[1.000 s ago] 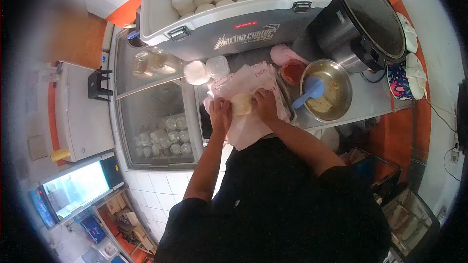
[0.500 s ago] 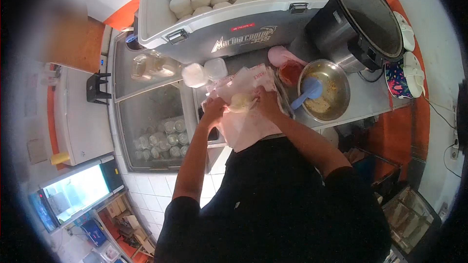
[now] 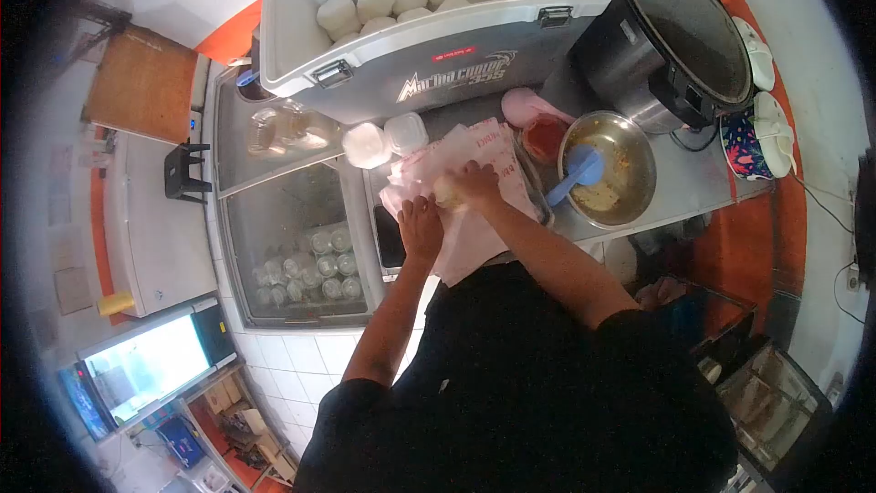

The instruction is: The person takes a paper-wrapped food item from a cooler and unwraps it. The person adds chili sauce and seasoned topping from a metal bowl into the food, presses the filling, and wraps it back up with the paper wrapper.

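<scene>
A pale, rounded food item (image 3: 445, 192) rests on printed wrapping paper (image 3: 493, 151), partly covered by my hands. My right hand (image 3: 475, 184) is closed on its right side, fingers bent over it. My left hand (image 3: 421, 226) lies on the paper at the item's lower left, fingers a little apart, with nothing visible in it. Right of the paper are a red-filled container (image 3: 545, 139), a pink ladle (image 3: 522, 107) and a steel bowl (image 3: 630, 151) with a blue scoop (image 3: 582, 171) in it.
Behind the paper stands a large open cooler (image 3: 529, 59) with several white round bundles (image 3: 376, 0). Two white tubs (image 3: 367, 145) sit at its front left. A tall dark pot (image 3: 602, 59) is at the back right. A glass-topped freezer (image 3: 283, 201) holds several jars at the left.
My left hand moved outward to the left, then came back in toward the food. My right hand moved left over the item, which is now more covered.
</scene>
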A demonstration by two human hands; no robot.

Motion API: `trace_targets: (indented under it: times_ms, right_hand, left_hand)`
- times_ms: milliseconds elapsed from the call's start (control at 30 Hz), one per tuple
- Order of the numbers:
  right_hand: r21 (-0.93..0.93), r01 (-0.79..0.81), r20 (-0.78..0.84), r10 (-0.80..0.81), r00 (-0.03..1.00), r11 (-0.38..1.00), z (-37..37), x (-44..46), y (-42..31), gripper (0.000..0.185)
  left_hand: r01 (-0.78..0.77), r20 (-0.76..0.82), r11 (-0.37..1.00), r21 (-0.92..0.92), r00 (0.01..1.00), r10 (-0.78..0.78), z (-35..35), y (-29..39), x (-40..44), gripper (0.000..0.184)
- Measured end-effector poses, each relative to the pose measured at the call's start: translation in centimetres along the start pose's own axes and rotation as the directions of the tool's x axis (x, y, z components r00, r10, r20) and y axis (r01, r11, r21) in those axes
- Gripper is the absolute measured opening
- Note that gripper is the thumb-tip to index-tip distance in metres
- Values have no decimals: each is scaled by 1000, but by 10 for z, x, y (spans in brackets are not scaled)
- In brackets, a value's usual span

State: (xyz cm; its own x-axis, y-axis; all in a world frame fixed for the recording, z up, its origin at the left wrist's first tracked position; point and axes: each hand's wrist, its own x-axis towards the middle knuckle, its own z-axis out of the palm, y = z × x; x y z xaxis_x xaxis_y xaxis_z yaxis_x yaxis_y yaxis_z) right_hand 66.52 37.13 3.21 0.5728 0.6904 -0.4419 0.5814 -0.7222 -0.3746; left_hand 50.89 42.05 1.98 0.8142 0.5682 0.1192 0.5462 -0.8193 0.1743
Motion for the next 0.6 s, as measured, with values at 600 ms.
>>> trace_targets:
  times_ms: [600]
  right_hand:
    - [861,179,-144,-110,983,476,-37,-104,30,67]
  left_hand:
    - [344,326,50,-938,921,-215,-21,48,-38,36]
